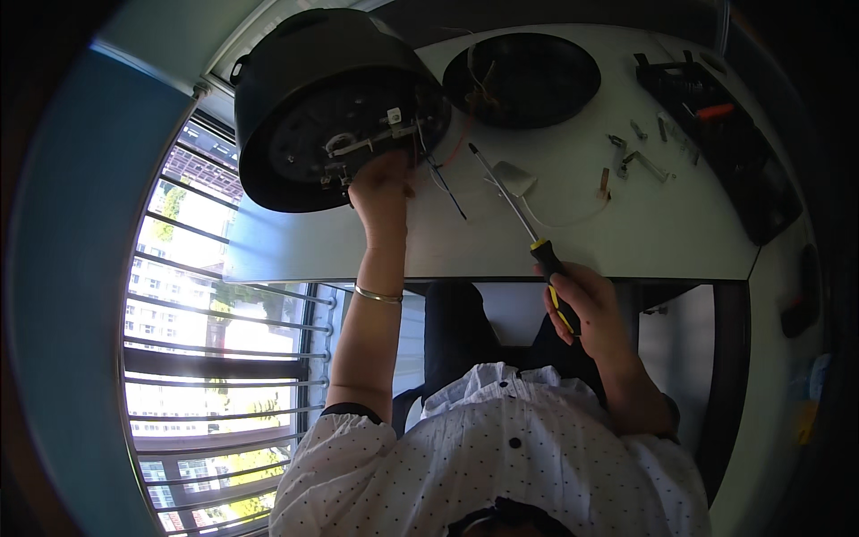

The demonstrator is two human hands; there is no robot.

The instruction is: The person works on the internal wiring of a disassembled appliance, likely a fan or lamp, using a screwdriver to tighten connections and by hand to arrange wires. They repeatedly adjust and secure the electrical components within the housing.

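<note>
1. Locate black housing at left of table, tipped sideways; may roll if pressed unevenly.
2. Locate left hand at its underside, partly curled; cannot tell whether gripping anything. May scrape on metal strip.
3. Watch blue wire: may snag.
4. Note right hand closed around screwdriver; may nick wire if swung left.

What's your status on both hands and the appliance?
Left hand at metal fittings, grip hidden. Right hand gripping screwdriver. Black appliance tipped, open face exposed. Blue wire dangling near left hand.
</note>
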